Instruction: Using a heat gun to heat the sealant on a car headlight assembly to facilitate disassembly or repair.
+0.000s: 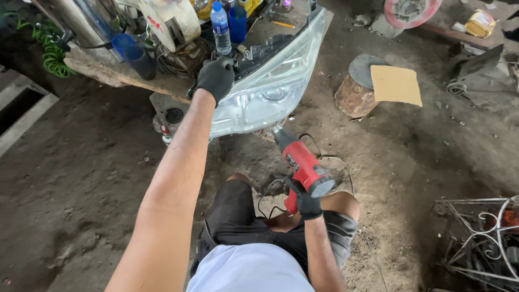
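Note:
A large clear car headlight (273, 75) leans on the edge of a wooden bench (111, 73), lens facing me. My left hand (215, 78), in a black glove, grips the headlight's upper left edge. My right hand (304, 200), also gloved, holds a red heat gun (303, 162) by its handle. The gun's metal nozzle points up at the headlight's lower edge, close to it. A thin cord trails from the gun across the dirt by my knees.
On the bench stand a water bottle (220, 26), a blue cup (237, 22), a dark blue container (134, 54) and a green coiled hose (51, 51). A log stump (357, 89) topped with cardboard (396, 85) sits to the right. Ornate metal scrap (481, 238) lies lower right.

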